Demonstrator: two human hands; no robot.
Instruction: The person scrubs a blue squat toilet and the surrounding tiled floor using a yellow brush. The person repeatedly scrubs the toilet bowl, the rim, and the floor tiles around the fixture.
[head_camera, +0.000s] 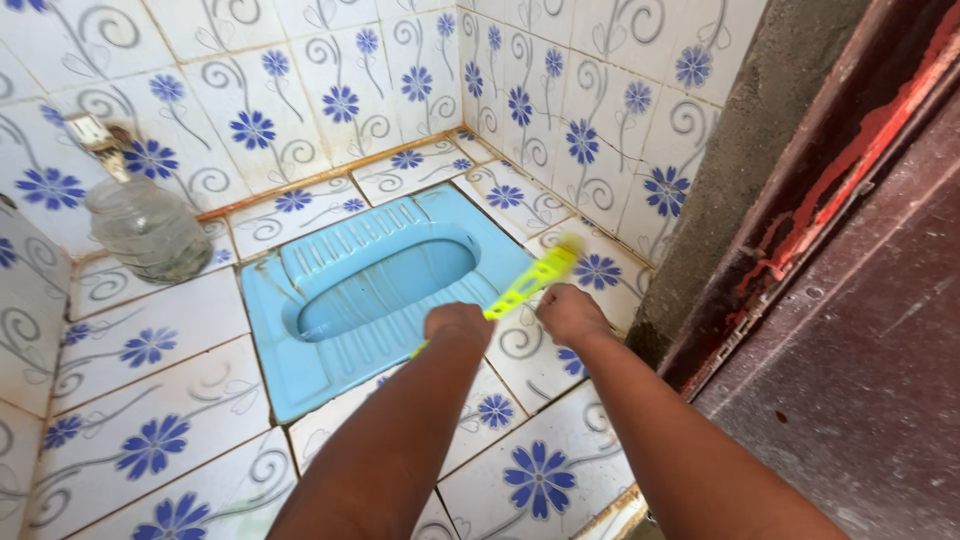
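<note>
**Gripping a green brush over a blue squat pan**

Leaning in from the doorway, a person stretches both bare arms over a tiled floor, the left hand (458, 322) and the right hand (570, 312) clenched together around the handle of a long yellow-green plastic brush (528, 284). The brush slants up and away from the hands, its far end blurred just above the right edge of the sky-blue ceramic squat toilet pan (372, 300) — set flush into the floor, its ribbed footrests running along either side of the oval bowl. Whether the blurred tip touches the pan's rim or the tile beside it cannot be told.

White floor tiles with blue flowers and grey scrolls (150, 440) surround the pan and climb the walls. A clear rounded plastic jar (148, 228) stands near the far left corner, under a metal tap (95, 135) fixed to the wall. A weathered dark red door frame (850, 180) fills the right side.

Judging by the two-handed hold, the work goes best with both fists kept close on the handle, short firm strokes along the pan's edge and grout lines — and the weight kept back, since the tiles look glossy and could be slippery.
</note>
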